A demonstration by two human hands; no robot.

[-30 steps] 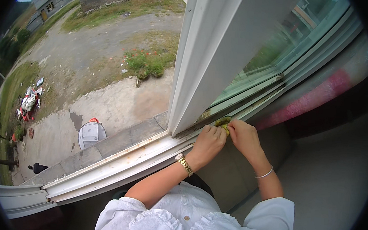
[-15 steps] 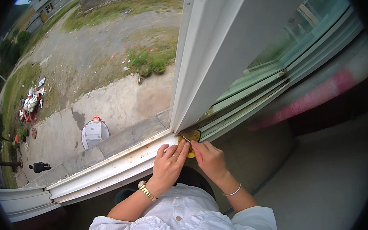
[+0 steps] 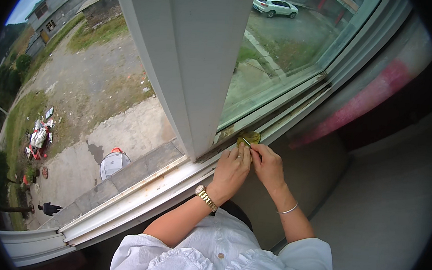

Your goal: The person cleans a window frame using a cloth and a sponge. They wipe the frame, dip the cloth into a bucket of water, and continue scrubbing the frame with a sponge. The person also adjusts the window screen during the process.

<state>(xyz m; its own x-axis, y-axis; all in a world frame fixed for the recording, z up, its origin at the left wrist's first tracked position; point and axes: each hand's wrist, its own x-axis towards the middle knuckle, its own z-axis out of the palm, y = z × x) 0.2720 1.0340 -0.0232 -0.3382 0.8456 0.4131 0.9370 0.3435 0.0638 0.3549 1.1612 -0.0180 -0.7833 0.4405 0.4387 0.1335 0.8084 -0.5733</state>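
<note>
Both of my hands reach to the lower track of a white sliding window (image 3: 182, 173). My left hand (image 3: 231, 169), with a gold watch at the wrist, rests fingers-down on the sill beside the frame's upright post (image 3: 191, 67). My right hand (image 3: 267, 162), a thin bracelet on its wrist, pinches a small yellow-green cloth or pad (image 3: 251, 138) together with a thin stick-like tool, pressed into the dirty track. Both hands touch each other at the track.
Through the open left half lies a yard far below: a paved patch, a white dome tent (image 3: 114, 161), scattered litter, a person walking (image 3: 49, 208). A white car (image 3: 274, 5) shows through the right pane. Inside, a grey wall sits under the sill.
The view shifted as my head moved; my hands stayed on the track by the post, sliding a little along it, still working the yellow-green cloth.
</note>
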